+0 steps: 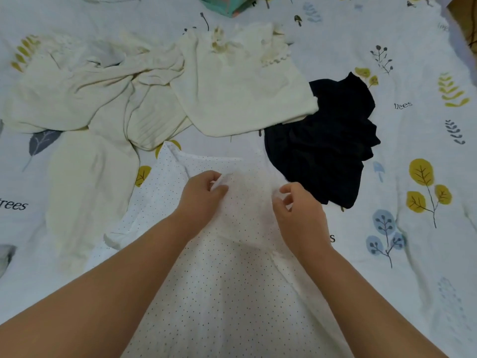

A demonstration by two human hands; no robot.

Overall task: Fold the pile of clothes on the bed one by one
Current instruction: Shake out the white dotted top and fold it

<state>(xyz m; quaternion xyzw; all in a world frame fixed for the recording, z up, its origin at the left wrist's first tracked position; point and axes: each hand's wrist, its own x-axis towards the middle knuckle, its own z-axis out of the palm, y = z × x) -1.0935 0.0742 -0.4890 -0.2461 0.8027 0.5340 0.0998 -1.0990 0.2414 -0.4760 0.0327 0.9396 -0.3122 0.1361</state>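
Left hand (pixel 204 195) and right hand (pixel 296 210) each pinch a fold of the white dotted garment (pixel 219 293), spread flat at near centre of the bed (pixel 413 254). Cream clothes (pixel 232 94) lie far; black garment (pixel 327 146) lies just right

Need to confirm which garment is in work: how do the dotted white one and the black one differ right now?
The dotted garment lies spread fairly flat in front of the person; the black garment sits crumpled in a heap to its right. Both hands, left and right, pinch the dotted one; nothing touches the black one. The dotted one covers more bed. Both lie on the printed sheet, unfolded.
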